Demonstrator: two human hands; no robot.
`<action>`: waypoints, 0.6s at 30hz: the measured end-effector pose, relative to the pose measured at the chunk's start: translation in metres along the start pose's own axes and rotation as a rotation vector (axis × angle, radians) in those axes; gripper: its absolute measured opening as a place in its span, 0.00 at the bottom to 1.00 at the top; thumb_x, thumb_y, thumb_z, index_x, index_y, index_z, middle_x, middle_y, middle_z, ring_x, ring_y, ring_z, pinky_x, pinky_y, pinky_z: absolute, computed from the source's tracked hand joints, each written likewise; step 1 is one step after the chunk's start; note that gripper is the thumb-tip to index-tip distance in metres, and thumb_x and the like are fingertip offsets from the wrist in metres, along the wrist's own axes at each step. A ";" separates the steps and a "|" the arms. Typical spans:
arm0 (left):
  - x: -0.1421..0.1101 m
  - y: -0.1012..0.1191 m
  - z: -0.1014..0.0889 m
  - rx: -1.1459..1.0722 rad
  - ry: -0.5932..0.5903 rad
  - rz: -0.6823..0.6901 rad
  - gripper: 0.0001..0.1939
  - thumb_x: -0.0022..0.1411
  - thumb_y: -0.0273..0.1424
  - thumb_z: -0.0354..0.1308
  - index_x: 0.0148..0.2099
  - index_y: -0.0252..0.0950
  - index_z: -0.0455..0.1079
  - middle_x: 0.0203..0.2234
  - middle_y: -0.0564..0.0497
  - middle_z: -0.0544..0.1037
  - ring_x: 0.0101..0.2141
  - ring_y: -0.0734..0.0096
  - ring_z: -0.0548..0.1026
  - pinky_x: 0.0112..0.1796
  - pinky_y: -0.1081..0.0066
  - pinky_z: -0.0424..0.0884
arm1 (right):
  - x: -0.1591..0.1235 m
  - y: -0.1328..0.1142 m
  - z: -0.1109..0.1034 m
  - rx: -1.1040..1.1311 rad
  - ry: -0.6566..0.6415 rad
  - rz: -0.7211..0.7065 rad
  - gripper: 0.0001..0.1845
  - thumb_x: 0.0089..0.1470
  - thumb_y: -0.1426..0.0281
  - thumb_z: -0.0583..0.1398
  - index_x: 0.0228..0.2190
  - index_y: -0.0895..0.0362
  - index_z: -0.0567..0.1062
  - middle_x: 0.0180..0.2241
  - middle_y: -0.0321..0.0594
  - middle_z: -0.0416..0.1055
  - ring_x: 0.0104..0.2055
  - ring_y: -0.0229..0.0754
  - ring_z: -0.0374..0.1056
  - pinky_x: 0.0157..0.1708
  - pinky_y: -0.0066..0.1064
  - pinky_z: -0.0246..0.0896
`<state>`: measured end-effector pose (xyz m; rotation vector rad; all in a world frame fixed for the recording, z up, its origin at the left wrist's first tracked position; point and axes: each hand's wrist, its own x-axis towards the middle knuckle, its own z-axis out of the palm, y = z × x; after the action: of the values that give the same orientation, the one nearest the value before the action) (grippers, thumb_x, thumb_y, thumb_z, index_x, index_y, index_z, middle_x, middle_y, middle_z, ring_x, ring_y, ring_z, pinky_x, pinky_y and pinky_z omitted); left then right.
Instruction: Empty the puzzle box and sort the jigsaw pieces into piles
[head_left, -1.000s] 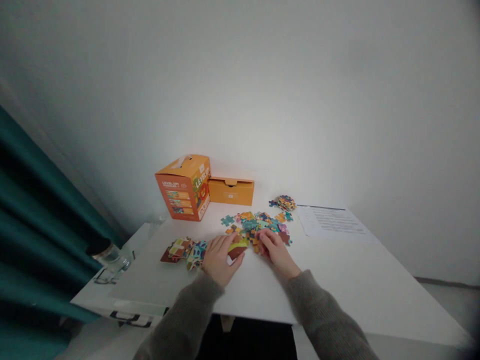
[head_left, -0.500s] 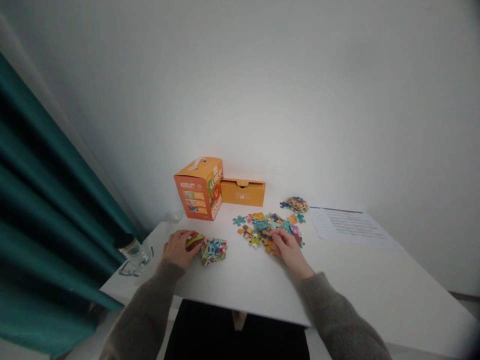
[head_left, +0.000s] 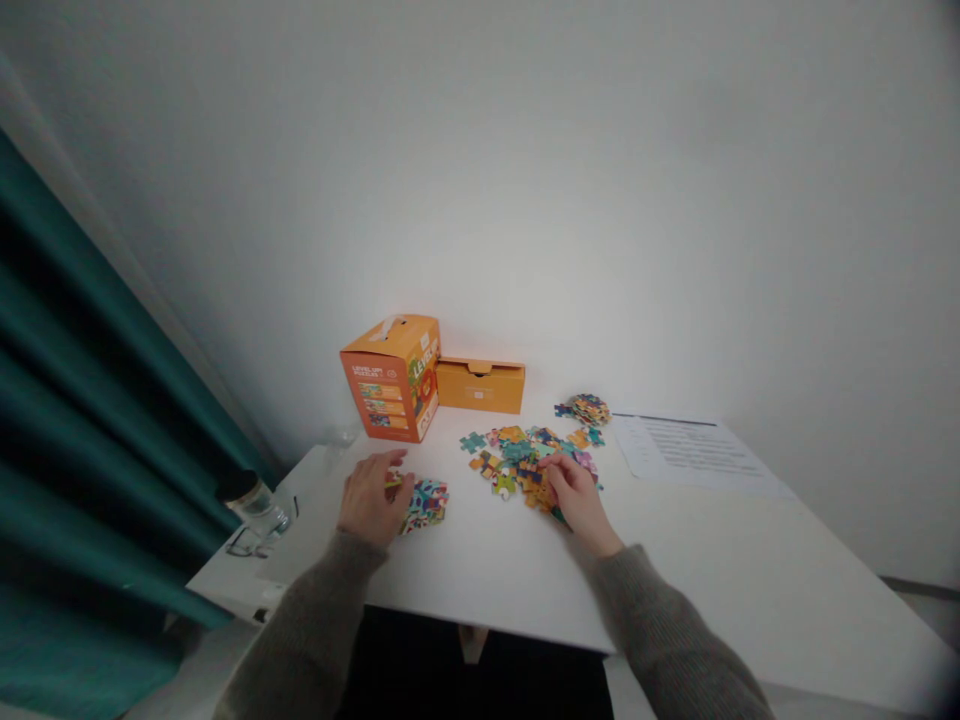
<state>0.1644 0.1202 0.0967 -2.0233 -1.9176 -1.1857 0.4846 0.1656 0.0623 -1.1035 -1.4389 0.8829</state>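
Observation:
My left hand (head_left: 369, 497) lies palm down on the left end of a small stack of joined puzzle pieces (head_left: 425, 502), fingers stretched over it. My right hand (head_left: 573, 494) rests at the near right edge of a spread of loose colourful puzzle pieces (head_left: 517, 455); its fingers curl onto the pieces, and I cannot make out whether they pinch one. A smaller heap of pieces (head_left: 586, 408) sits farther back on the white table (head_left: 675, 560). Both arms wear grey sleeves.
A tall orange puzzle box (head_left: 390, 377) and a flat orange box (head_left: 480, 385) stand at the back by the wall. A printed sheet (head_left: 694, 453) lies at the right. A glass jar with a dark lid (head_left: 253, 499) and glasses sit at the left edge, beside a teal curtain (head_left: 75, 450).
My left hand carried a joined section from the middle to the left stack and now lies flat on it. My right hand stayed at the loose pieces. The view swung left.

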 end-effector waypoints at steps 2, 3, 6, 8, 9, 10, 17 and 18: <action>-0.004 0.034 0.013 -0.103 -0.011 0.142 0.12 0.62 0.31 0.53 0.48 0.37 0.69 0.40 0.46 0.76 0.43 0.58 0.72 0.48 0.58 0.67 | 0.002 0.005 -0.003 -0.060 0.037 -0.017 0.15 0.59 0.59 0.54 0.37 0.56 0.73 0.19 0.30 0.59 0.19 0.35 0.53 0.19 0.27 0.47; -0.007 0.051 0.021 -0.151 -0.041 0.207 0.12 0.62 0.29 0.53 0.48 0.37 0.69 0.40 0.46 0.76 0.44 0.59 0.72 0.47 0.59 0.68 | 0.003 0.007 -0.004 -0.101 0.054 -0.030 0.15 0.59 0.59 0.54 0.38 0.56 0.73 0.20 0.31 0.61 0.20 0.36 0.54 0.20 0.27 0.48; -0.013 0.094 0.051 -0.233 -0.192 0.321 0.14 0.62 0.28 0.53 0.50 0.39 0.68 0.42 0.47 0.75 0.46 0.60 0.71 0.48 0.60 0.68 | 0.005 0.008 -0.010 -0.244 0.093 -0.090 0.15 0.59 0.62 0.52 0.39 0.57 0.74 0.24 0.35 0.67 0.25 0.39 0.60 0.24 0.29 0.54; -0.014 0.110 0.072 -0.222 -0.270 0.326 0.15 0.62 0.28 0.54 0.51 0.40 0.68 0.43 0.47 0.74 0.47 0.60 0.70 0.49 0.61 0.68 | 0.006 0.007 -0.013 -0.314 0.104 -0.113 0.15 0.59 0.64 0.52 0.39 0.56 0.74 0.27 0.37 0.70 0.27 0.41 0.63 0.27 0.30 0.57; -0.014 0.114 0.082 -0.198 -0.302 0.314 0.16 0.61 0.28 0.55 0.52 0.40 0.68 0.44 0.47 0.73 0.48 0.60 0.70 0.50 0.60 0.68 | 0.007 0.006 -0.013 -0.336 0.109 -0.117 0.14 0.59 0.64 0.51 0.38 0.56 0.74 0.28 0.38 0.71 0.29 0.41 0.64 0.29 0.31 0.58; -0.013 0.115 0.091 -0.165 -0.328 0.296 0.18 0.60 0.28 0.56 0.53 0.39 0.67 0.45 0.46 0.72 0.49 0.58 0.69 0.51 0.60 0.67 | 0.007 0.005 -0.014 -0.352 0.114 -0.119 0.14 0.58 0.65 0.51 0.38 0.56 0.74 0.29 0.39 0.72 0.30 0.42 0.65 0.30 0.31 0.59; -0.016 0.108 0.119 -0.004 -0.399 0.207 0.22 0.58 0.31 0.59 0.55 0.38 0.65 0.53 0.43 0.69 0.54 0.54 0.65 0.52 0.57 0.64 | 0.004 0.000 -0.011 -0.382 0.039 -0.159 0.13 0.59 0.68 0.51 0.39 0.56 0.74 0.34 0.41 0.74 0.34 0.44 0.68 0.36 0.34 0.62; -0.016 0.107 0.118 0.004 -0.410 0.203 0.20 0.58 0.30 0.58 0.53 0.39 0.66 0.51 0.45 0.70 0.52 0.56 0.66 0.51 0.58 0.64 | 0.003 -0.001 -0.010 -0.380 0.028 -0.165 0.13 0.60 0.67 0.51 0.39 0.56 0.74 0.34 0.41 0.74 0.34 0.44 0.69 0.37 0.34 0.63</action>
<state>0.3144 0.1535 0.0505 -2.5432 -1.7995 -0.7639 0.4942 0.1680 0.0656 -1.2464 -1.6911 0.4859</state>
